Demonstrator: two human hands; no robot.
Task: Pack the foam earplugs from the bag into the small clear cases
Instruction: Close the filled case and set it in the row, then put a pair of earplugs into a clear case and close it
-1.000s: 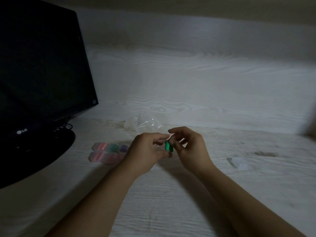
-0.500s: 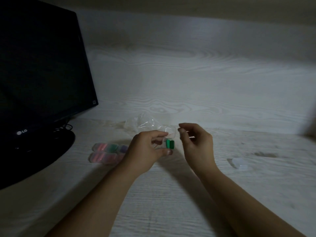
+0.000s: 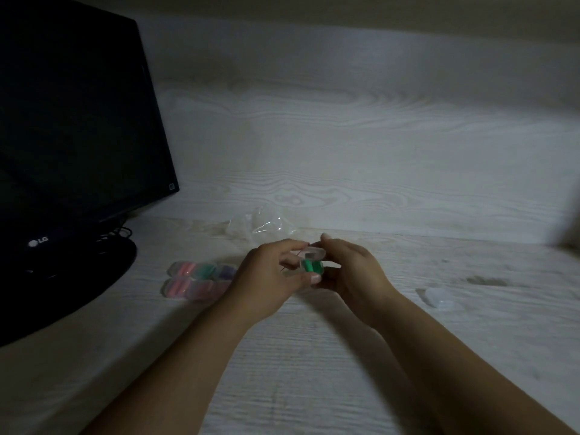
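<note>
My left hand and my right hand meet over the desk and both hold a small clear case with green earplugs inside. Its lid is tilted up over the base, and my right fingers curl round the case's right side and lid. A crumpled clear bag lies just behind my hands near the wall. Several filled clear cases with pink, green and purple earplugs lie in two rows to the left. One clear case with nothing visible inside sits on the desk to the right.
A black monitor stands at the left on a round black base, with cables behind it. The pale wood-grain desk ends at a matching back panel.
My right hand was apart from the case half a second ago. It has come back to the case held by my left hand and now grips it at the lid.
</note>
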